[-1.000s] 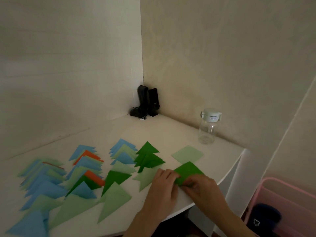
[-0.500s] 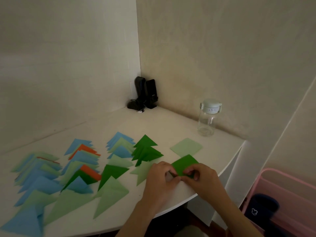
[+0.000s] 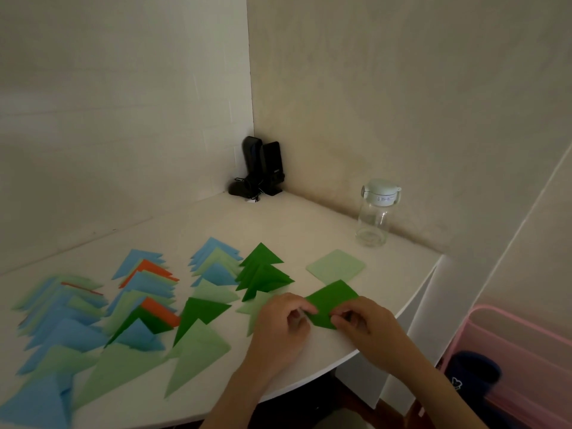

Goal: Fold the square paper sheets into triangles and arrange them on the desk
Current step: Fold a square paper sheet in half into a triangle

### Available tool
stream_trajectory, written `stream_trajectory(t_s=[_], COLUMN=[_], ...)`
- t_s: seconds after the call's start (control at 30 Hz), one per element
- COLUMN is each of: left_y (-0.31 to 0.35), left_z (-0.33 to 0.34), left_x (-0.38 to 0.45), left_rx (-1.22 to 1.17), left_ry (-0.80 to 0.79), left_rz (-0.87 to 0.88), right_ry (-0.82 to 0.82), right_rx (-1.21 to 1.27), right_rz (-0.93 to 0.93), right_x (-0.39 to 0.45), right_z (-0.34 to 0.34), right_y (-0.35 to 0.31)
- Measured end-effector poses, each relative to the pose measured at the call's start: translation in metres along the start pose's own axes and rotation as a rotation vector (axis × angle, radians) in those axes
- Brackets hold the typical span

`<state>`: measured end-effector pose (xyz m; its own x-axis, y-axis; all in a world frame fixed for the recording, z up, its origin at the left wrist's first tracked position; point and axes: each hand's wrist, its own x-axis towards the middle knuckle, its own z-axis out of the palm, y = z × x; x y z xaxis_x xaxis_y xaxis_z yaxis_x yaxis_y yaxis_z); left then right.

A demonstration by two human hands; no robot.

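Left hand (image 3: 283, 320) and right hand (image 3: 363, 322), fingers curled, pinch the near corner of a dark green paper (image 3: 332, 300) lying on the white desk (image 3: 294, 224) near its front edge. Just behind lies a light green square sheet (image 3: 335, 266); to the left, rows of folded triangles (image 3: 198, 357). A bottle (image 3: 374, 215) stands behind.
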<state>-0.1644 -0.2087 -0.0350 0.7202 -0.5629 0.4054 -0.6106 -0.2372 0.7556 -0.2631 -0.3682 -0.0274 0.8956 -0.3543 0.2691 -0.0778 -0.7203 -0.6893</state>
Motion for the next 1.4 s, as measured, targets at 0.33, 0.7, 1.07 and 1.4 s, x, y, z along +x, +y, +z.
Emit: stream_trajectory(t_s=[0.33,0.7,1.07,1.4], left_y=[0.001,-0.006,0.002,0.006], left_z=[0.0,0.009,0.014,0.021], left_x=[-0.008,-0.004,0.01,0.016], left_rx=[0.16,0.27,0.248,0.273], left_ry=[-0.043,-0.02,0.002,-0.011], left_rz=[0.209,0.212,0.113,-0.001], right_ry=[0.002,0.065,0.246,0.278], right_rx=[-0.204,-0.111,-0.168,-0.195], right_rz=[-0.164,-0.213,-0.13,0.041], right_x=[-0.005,-0.004,-0.003,0.0], right_z=[0.005,-0.007,0.012,0.02], right_y=[0.008,0.017,0.021,0.015])
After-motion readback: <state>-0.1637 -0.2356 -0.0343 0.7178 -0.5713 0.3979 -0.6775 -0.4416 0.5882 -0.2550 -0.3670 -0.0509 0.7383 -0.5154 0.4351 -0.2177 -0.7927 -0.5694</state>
